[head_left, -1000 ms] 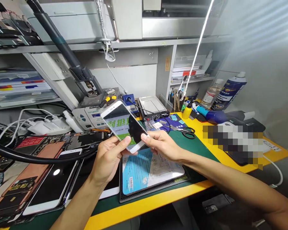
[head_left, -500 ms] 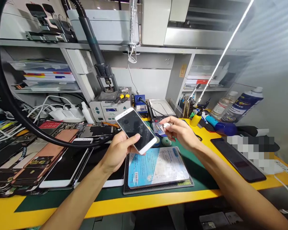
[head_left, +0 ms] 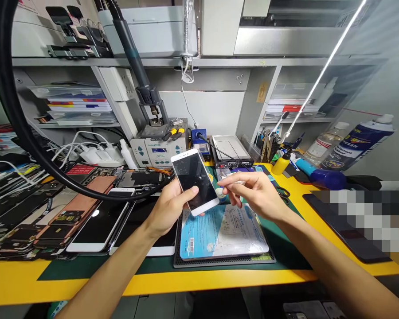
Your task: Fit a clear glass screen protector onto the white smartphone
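My left hand (head_left: 170, 208) grips a white smartphone (head_left: 194, 180) with a dark screen, held tilted above the green bench mat (head_left: 86, 266). The thumb lies across the lower screen. My right hand (head_left: 256, 195) hovers just right of the phone, its fingers pinched on a small pale object that I cannot make out. Below both hands lies a flat device under a blue-and-white printed film (head_left: 222, 232) on a black perforated pad.
Phones and opened phone parts (head_left: 96, 221) lie in rows at the left. A soldering station (head_left: 158, 148), heating plate (head_left: 229, 150), tool cup, yellow bottle (head_left: 281, 165) and spray can (head_left: 359, 141) line the back. A thick black hose (head_left: 16, 119) arcs over the left.
The phone has turned more upright in my left hand. My right hand has dropped and moved closer to the phone, still pinching the small object. The view shifted slightly left.
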{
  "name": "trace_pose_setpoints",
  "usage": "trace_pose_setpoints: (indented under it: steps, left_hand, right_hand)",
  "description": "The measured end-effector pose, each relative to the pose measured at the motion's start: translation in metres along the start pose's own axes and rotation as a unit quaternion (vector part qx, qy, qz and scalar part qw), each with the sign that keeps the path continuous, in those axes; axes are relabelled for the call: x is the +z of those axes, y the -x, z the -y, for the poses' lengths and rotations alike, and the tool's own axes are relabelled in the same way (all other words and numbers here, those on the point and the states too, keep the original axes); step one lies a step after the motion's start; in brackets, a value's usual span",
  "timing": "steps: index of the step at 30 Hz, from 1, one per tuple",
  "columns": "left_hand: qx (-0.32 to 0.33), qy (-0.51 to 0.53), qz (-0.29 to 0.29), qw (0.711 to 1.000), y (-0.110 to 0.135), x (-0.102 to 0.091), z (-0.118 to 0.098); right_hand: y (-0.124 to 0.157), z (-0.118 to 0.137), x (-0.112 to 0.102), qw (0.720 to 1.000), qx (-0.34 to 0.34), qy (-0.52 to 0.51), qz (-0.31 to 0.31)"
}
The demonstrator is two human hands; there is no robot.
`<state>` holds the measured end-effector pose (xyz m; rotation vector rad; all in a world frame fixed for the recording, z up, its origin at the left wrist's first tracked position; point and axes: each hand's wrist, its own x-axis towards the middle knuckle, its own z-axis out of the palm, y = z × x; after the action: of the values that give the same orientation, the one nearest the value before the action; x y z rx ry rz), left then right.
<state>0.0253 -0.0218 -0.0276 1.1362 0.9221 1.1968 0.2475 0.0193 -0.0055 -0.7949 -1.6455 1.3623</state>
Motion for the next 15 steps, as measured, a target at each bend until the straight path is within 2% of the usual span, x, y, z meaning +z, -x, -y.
trace_pose_setpoints:
  steps: [3, 6, 11, 13, 15]
  left_hand:
    - [0.006, 0.001, -0.001, 1.000, 0.001, 0.000, 0.000]
    - [0.011, -0.001, -0.005, 1.000, 0.002, -0.001, 0.001]
    - [0.008, -0.012, -0.017, 1.000, 0.002, -0.001, 0.000]
    - [0.006, -0.012, -0.020, 1.000, 0.002, 0.000, -0.001]
    - [0.007, -0.009, -0.022, 1.000, 0.003, 0.000, -0.002]
  right_hand:
    - [0.000, 0.001, -0.004, 0.998, 0.003, -0.065, 0.024]
    - [0.000, 0.006, -0.006, 0.997, 0.030, -0.062, 0.022]
    - [0.005, 0.013, 0.003, 0.999, 0.040, 0.002, 0.035]
    - [0.007, 0.012, 0.006, 0.997, 0.016, 0.064, 0.051]
    - [0.008, 0.009, 0.008, 0.987, -0.042, 0.143, 0.065]
